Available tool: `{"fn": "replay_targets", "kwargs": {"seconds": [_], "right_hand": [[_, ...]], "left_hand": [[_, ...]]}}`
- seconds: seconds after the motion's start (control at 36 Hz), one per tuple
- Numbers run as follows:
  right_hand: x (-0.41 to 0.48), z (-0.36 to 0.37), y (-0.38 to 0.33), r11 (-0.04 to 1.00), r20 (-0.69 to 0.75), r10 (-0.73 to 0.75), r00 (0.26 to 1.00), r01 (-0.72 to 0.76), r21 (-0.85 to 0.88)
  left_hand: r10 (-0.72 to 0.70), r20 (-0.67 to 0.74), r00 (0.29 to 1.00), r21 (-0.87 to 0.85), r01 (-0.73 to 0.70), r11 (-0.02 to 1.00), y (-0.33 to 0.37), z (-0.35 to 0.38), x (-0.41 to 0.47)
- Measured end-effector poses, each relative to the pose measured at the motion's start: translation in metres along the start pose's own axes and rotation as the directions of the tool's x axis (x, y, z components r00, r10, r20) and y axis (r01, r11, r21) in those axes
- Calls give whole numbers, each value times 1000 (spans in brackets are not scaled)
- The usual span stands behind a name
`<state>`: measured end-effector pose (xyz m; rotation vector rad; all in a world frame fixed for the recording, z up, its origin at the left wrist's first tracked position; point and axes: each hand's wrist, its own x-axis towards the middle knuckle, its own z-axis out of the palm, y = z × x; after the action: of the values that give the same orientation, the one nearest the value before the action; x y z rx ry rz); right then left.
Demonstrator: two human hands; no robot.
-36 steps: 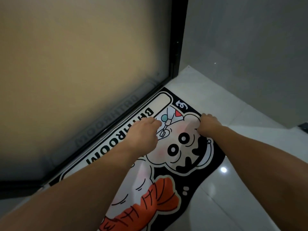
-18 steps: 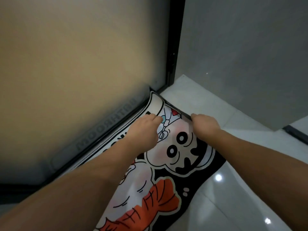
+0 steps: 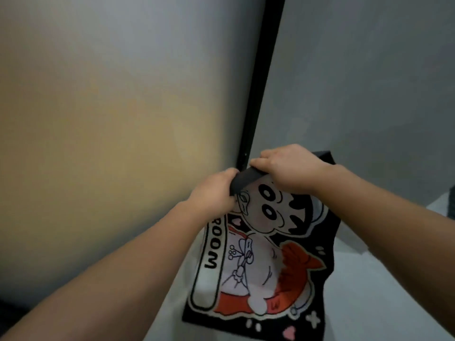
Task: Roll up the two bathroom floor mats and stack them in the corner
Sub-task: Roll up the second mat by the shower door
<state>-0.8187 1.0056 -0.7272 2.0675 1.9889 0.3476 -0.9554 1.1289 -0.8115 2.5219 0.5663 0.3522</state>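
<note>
A black bath mat [image 3: 266,257] printed with a cartoon child, an orange fish tail and the letters "ROOM" hangs lifted off the floor in front of me. Its top edge is folded over into a short black roll. My left hand [image 3: 211,193] grips the left end of that roll. My right hand [image 3: 288,166] grips it from above on the right. The mat's lower edge hangs near the white floor. Only this one mat is in view.
A frosted glass door panel [image 3: 110,131] fills the left, edged by a black frame [image 3: 258,89]. A grey wall [image 3: 369,82] stands to the right. White floor tiles [image 3: 369,303] show below, and a dark object [image 3: 451,203] sits at the right edge.
The mat lay flat on the floor along the door. Both hands have pinched its far end, folded it over and lifted the mat up, so it now hangs.
</note>
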Motion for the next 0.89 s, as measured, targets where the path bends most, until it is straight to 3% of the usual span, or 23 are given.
{"fn": "replay_targets", "kwargs": {"seconds": [0.08, 0.19, 0.36, 0.44, 0.58, 0.69, 0.81, 0.89], "right_hand": [[4, -26, -6, 997, 118, 60, 991, -65, 40], [-2, -49, -12, 929, 226, 124, 966, -193, 314], [-8, -63, -27, 848, 193, -35, 981, -73, 526], [-10, -57, -34, 851, 153, -63, 986, -27, 524], [-6, -41, -44, 946, -149, -15, 989, 62, 319], [-7, -34, -46, 974, -306, -85, 948, 144, 177], [-10, -29, -45, 980, -293, -149, 944, 181, 83], [-13, -22, -39, 978, -244, -119, 963, 155, 137]], "left_hand": [[-26, -14, 1000, 86, 27, 996, 8, -32, -3], [31, 103, 994, 160, -47, 986, 22, -63, -15], [51, 176, 983, 227, -91, 970, 30, -79, -35], [43, 186, 982, 249, -90, 964, 30, -80, -41], [52, 194, 980, 230, -97, 968, 26, -88, -47], [-94, 287, 953, 30, 89, 996, 20, -100, -45], [-63, 207, 976, 227, 14, 974, 19, -89, -42], [0, 153, 988, 322, -50, 945, 13, -78, -41]]}}
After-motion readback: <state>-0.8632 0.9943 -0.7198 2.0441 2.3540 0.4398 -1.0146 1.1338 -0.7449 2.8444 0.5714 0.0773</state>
